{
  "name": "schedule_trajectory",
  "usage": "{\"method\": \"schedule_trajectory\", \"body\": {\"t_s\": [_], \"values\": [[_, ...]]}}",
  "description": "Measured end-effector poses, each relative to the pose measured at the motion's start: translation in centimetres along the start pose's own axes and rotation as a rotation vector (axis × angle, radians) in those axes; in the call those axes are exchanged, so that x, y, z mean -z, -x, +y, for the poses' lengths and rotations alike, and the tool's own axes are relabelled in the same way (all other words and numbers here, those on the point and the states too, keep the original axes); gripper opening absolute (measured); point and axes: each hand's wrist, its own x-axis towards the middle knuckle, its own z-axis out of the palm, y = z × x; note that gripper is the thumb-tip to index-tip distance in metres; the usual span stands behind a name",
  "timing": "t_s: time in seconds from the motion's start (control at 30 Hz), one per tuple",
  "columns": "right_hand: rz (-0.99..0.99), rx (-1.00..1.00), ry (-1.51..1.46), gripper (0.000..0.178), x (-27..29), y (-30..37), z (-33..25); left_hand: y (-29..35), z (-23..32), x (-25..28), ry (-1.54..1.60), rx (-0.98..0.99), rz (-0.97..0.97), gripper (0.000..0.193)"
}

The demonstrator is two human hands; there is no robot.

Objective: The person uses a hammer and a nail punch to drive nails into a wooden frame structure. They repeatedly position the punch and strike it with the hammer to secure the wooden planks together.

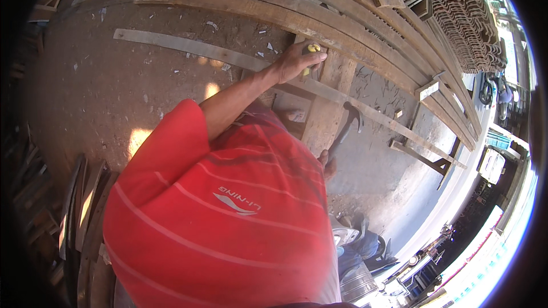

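Note:
My left hand [298, 61] is closed around a small yellow-and-black tape measure [313, 48], above the crossing of a long thin wooden strip [371, 111] and a wide plank [322, 120]. Fingers cover much of the tape measure. Close to my body, my right hand [327, 165] grips the dark handle of a claw hammer [345, 132]; the red shirt hides part of that hand. The hammer's head points away from me, over the edge of the plank and near the strip.
Long timber beams [228, 4] lie across the far side. A shorter wood piece [419, 157] rests by the strip's right end. Stacked corrugated pieces [465, 23] stand at the far right, and loose boards [85, 217] at the near left. Scattered nails [379, 88] lie on the grey ground.

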Motion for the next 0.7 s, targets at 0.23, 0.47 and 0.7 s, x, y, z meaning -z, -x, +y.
{"method": "schedule_trajectory", "body": {"t_s": [0.23,0.47,0.7], "values": [[-0.257,-0.015,0.039,0.053,1.7,-3.2,-2.8,0.3,-1.8,-0.3,-0.021,0.095,-0.063,0.038],[-0.23,0.298,-0.353,0.039,3.6,-3.5,-13.0,1.4,0.3,-0.2,-0.105,0.057,-0.085,0.023],[-0.341,0.571,0.392,0.034,4.7,-5.2,-17.2,1.3,-1.0,-0.8,-0.079,0.025,-0.09,0.024]]}}
